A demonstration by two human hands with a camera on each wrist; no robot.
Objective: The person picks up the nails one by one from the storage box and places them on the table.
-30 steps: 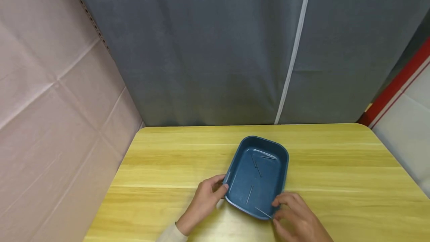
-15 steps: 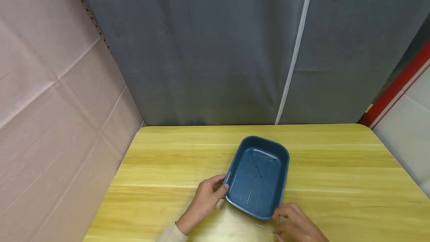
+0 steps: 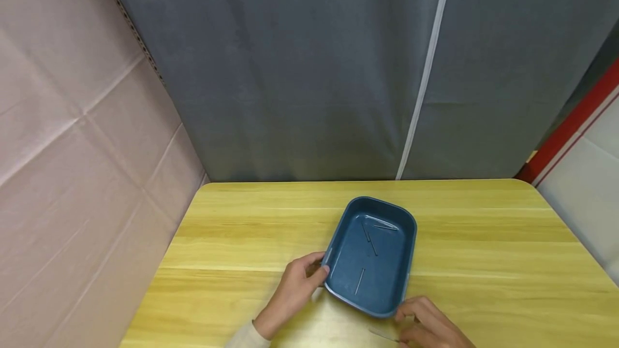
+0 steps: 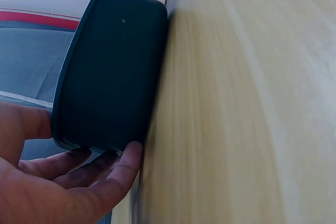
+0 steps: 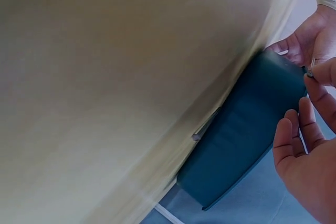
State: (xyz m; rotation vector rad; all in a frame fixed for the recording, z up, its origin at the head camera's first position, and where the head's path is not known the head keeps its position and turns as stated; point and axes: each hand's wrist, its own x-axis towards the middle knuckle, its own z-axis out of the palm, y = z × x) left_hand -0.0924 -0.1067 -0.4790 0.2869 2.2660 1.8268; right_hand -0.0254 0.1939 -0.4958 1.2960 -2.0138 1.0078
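Note:
A dark blue rectangular tray [image 3: 387,283] rests on the table with several thin metal nails [image 3: 360,281] lying on its floor. My left hand [image 3: 297,286] holds the tray's left side, its thumb at the rim and the other fingers against the outer wall. Close to the tray's near right corner, my right hand [image 3: 430,324] pinches one nail [image 3: 383,334] between thumb and index finger. That nail points left, just in front of the tray. In the right wrist view its head [image 5: 310,74] shows at the fingertips, and the other fingers are bent beside the wall.
The right wrist view shows another thin metal piece [image 5: 205,124] on the table along the tray's outer wall. The pale wooden table [image 3: 242,219] meets a grey curtain [image 3: 309,95] at the back. A pinkish sheet [image 3: 87,176] hangs on the left.
The pinched nail, which overlapped the tray's near corner, has moved down out of it toward the front. My right hand has moved slightly the same way. My left hand and the tray stay put.

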